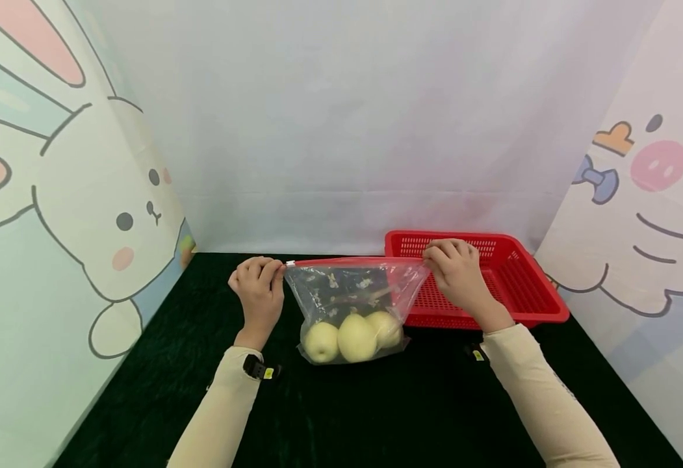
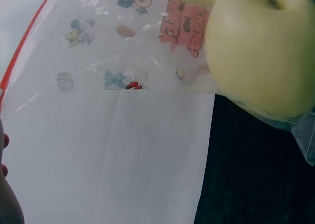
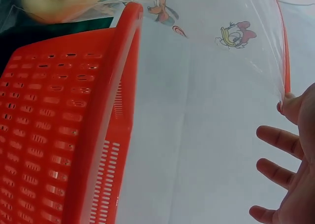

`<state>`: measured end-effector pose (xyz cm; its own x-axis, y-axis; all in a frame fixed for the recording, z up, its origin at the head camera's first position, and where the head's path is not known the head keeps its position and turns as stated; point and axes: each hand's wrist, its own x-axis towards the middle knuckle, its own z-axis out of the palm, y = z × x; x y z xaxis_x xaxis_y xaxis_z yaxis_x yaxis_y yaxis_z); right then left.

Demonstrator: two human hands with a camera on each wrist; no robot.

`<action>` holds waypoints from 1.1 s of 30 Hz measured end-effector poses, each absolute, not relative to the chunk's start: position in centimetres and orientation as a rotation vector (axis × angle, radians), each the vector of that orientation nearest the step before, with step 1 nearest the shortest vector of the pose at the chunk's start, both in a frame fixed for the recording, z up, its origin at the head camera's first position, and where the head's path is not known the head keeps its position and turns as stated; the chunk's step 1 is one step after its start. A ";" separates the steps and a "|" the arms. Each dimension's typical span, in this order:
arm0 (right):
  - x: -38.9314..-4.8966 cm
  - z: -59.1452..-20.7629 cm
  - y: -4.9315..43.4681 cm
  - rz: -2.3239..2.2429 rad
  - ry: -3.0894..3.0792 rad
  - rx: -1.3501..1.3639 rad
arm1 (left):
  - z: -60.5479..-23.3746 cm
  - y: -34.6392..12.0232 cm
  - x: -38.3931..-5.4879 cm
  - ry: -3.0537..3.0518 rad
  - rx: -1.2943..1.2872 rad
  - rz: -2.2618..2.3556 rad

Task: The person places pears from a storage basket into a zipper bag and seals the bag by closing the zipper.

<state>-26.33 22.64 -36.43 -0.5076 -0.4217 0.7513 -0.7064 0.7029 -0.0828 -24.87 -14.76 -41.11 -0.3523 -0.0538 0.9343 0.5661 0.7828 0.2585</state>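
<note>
A clear zip bag (image 1: 347,286) with a red top strip and cartoon prints is stretched between the two hands. Inside, at its bottom, sit three pale yellow apples (image 1: 357,338). My left hand (image 1: 259,291) pinches the bag's left top corner, beside a small white slider (image 1: 290,264). At the opposite corner, my right hand (image 1: 457,276) pinches the strip between thumb and forefinger; the right wrist view shows its other fingers (image 3: 278,174) spread apart. Only a sliver of the left hand (image 2: 9,199) enters the left wrist view. Whether the bag's bottom touches the table cannot be told.
Behind the bag on the right stands a red perforated plastic basket (image 1: 516,276), partly covered by the right hand and the bag. Dark green cloth (image 1: 341,416) covers the table. White backdrop panels (image 1: 341,130) with cartoon animals enclose the back and both sides.
</note>
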 end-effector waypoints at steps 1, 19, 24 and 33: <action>-26.4 -36.5 22.6 0.505 -2.187 0.848 | -41.1 -14.8 -24.9 -1.832 -0.393 -0.674; -26.1 -34.8 18.1 0.390 -2.251 0.890 | -41.2 -14.5 -24.6 -1.798 -0.395 -0.690; -26.3 -34.1 15.7 0.313 -2.185 0.943 | -41.2 -14.4 -24.5 -1.782 -0.410 -0.694; -26.6 -33.6 11.5 0.222 -2.093 1.069 | -41.0 -14.3 -24.5 -1.747 -0.439 -0.690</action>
<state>-26.58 11.54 -33.64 -0.3597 -0.6207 0.6967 -0.7531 0.6339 0.1760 -24.46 -14.27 -41.01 -0.2808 -0.0567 0.9581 0.6136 0.7570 0.2246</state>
